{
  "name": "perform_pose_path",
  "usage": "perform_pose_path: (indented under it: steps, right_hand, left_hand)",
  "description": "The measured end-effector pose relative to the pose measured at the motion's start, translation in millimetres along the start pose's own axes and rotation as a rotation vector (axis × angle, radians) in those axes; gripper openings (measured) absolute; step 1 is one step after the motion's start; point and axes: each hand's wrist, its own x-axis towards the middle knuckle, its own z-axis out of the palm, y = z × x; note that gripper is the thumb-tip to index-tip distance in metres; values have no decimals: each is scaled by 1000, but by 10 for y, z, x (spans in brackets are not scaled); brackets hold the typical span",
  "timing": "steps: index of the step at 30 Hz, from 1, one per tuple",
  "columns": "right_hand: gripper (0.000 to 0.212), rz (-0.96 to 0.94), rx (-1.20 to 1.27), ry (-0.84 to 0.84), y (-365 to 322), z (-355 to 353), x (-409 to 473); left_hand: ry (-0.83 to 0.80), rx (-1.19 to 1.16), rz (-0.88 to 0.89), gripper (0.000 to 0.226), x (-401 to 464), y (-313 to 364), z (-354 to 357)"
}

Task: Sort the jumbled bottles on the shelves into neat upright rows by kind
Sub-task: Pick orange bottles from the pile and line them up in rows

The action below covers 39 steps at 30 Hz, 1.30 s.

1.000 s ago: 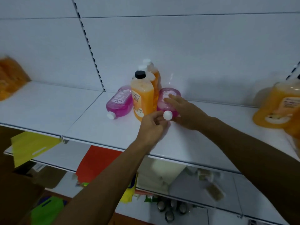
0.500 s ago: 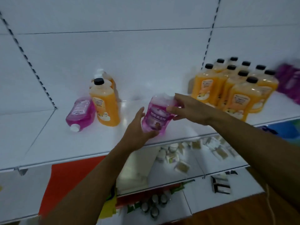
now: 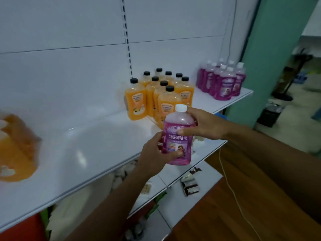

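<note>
Your left hand covers the lower left side of the purple bottle, and your right hand hides its right shoulder, so you cannot read the small print on its label. At the left edge an orange bottle is smeared by motion blur and cut off by the frame. Behind the front orange bottles, the rear ones show only caps. The far purple bottles have labels too small to read. Small items on the lower shelf are blurred beyond naming.
</note>
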Motion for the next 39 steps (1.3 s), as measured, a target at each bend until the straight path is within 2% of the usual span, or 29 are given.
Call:
perform_pose_path:
  steps: [3, 7, 9, 14, 17, 21, 26, 30, 39]
  right_hand:
    - [43, 47, -20, 101, 305, -361, -215]
    - [61, 53, -73, 205, 762, -902, -441]
    - [57, 47, -32, 249, 957, -1183, -499]
    - [61, 18, -81, 332, 1382, -1807, -488]
    - [57, 29, -151, 362, 1556, -2055, -358]
    - [68, 21, -223, 409, 1737, -2372, -29]
    - [76, -37, -368, 382, 1849, -2670, 522]
    - [69, -100, -503, 312, 1884, -2961, 1063]
    - [59, -201, -779, 167, 1986, -3419, 2460]
  left_hand:
    - [-69, -20, -3, 65, 251, 96, 499]
    - [-108, -48, 6, 61, 667, 290, 1138]
    - [-116, -74, 9, 60, 897, 401, 1430]
    - [-55, -84, 25, 64, 1459, 523, 2040]
    - [5, -61, 34, 69, 1720, 536, 2242]
    - [125, -11, 43, 72, 2123, 420, 2380]
    - [240, -43, 30, 67, 2613, 299, 2413]
    - [321, -55, 29, 72, 3106, 133, 2369]
    - [553, -197, -52, 63, 4302, -224, 2275]
